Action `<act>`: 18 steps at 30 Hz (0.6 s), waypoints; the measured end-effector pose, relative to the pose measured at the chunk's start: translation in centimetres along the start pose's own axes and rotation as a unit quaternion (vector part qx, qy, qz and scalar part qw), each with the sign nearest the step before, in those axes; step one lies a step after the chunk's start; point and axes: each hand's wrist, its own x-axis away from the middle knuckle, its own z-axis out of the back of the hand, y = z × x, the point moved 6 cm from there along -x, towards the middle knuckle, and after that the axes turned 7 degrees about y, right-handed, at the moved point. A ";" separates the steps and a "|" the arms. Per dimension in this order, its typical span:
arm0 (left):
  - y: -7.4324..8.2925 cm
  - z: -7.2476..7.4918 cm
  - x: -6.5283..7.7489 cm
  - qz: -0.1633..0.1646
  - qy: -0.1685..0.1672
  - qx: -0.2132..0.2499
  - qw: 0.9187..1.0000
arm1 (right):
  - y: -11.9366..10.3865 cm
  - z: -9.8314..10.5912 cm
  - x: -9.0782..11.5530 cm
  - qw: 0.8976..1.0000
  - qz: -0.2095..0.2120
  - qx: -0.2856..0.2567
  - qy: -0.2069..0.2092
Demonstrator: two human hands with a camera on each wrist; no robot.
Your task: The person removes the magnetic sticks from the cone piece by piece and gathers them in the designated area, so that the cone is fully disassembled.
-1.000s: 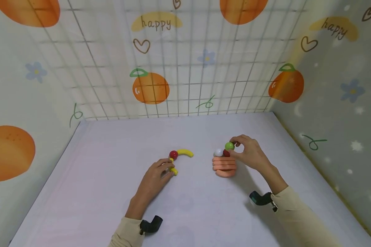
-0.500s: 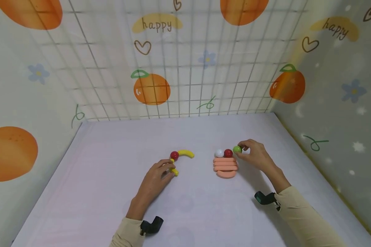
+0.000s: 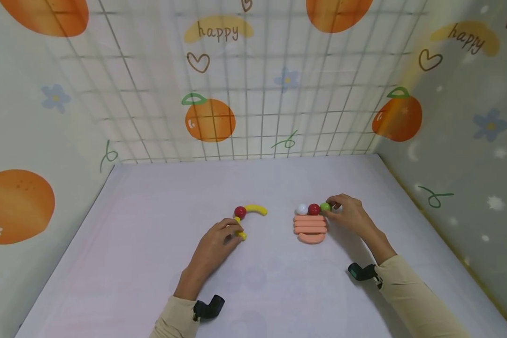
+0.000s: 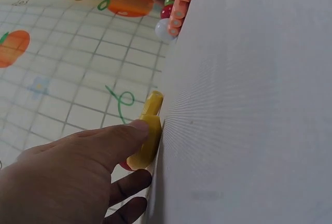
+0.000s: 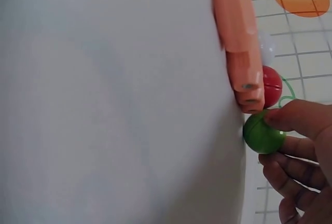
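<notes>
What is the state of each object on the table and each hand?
Glossy green ball: pinched
Right hand: pinching green ball
Near curved yellow piece: held
Left hand: holding near yellow piece
Far curved yellow piece: lying unheld
Left glossy red ball: unheld
Glossy white ball: unheld
Right glossy red ball: unheld, between green and white balls
Salmon-pink sticks: lying side by side

Soft light fills the head view, the right wall (image 3: 460, 145) greyer and dimmer. Both wrist views look duller.

Gap between left hand (image 3: 215, 244), orange pieces (image 3: 310, 224)
</notes>
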 end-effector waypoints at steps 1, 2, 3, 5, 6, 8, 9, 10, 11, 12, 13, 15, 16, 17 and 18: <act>0.1 0.0 0.0 -0.002 -0.001 -0.002 1.000 | 0.0 0.0 0.0 1.000 0.000 0.002 0.001; 0.2 -0.1 0.0 -0.004 -0.004 -0.005 1.000 | 0.1 0.0 0.0 1.000 0.003 0.005 0.002; 0.2 -0.1 0.0 -0.005 -0.005 -0.002 1.000 | 0.1 0.0 0.1 1.000 0.005 0.009 0.003; 0.3 -0.2 0.0 -0.009 -0.008 0.007 1.000 | -0.1 0.1 0.1 1.000 0.011 0.020 0.010; 0.4 -0.2 -0.1 -0.014 -0.008 0.012 1.000 | -0.3 0.2 0.2 0.999 0.015 0.024 0.016; 0.4 -0.2 -0.1 -0.024 -0.009 0.022 0.999 | -1.0 0.4 0.4 0.999 0.030 0.031 0.032; 0.5 -0.3 -0.1 -0.030 -0.008 0.023 0.999 | -1.4 0.5 0.5 0.998 0.039 0.031 0.041; 0.5 -0.3 -0.1 -0.036 -0.007 0.020 0.999 | -2.0 0.6 0.7 0.997 0.048 0.031 0.050; 0.5 -0.3 -0.1 -0.041 -0.005 0.019 0.999 | -2.6 0.8 0.8 0.996 0.058 0.026 0.058; 0.6 -0.3 -0.1 -0.047 -0.003 0.021 0.999 | -3.3 0.8 0.9 0.995 0.069 0.023 0.066; 0.6 -0.3 -0.1 -0.048 -0.001 0.028 0.998 | -4.0 0.9 1.0 0.994 0.079 0.018 0.070; 0.6 -0.5 -0.1 -0.047 -0.004 0.059 0.997 | -5.3 0.8 1.3 0.992 0.101 0.007 0.074; 0.7 -0.6 -0.1 -0.044 -0.007 0.082 0.996 | -5.9 0.7 1.4 0.991 0.112 0.000 0.074; 0.8 -0.7 -0.1 -0.040 -0.010 0.108 0.993 | -6.4 0.5 1.6 0.990 0.124 -0.007 0.073; 0.9 -0.8 -0.1 -0.035 -0.012 0.130 0.991 | -7.0 0.3 1.8 0.988 0.137 -0.014 0.071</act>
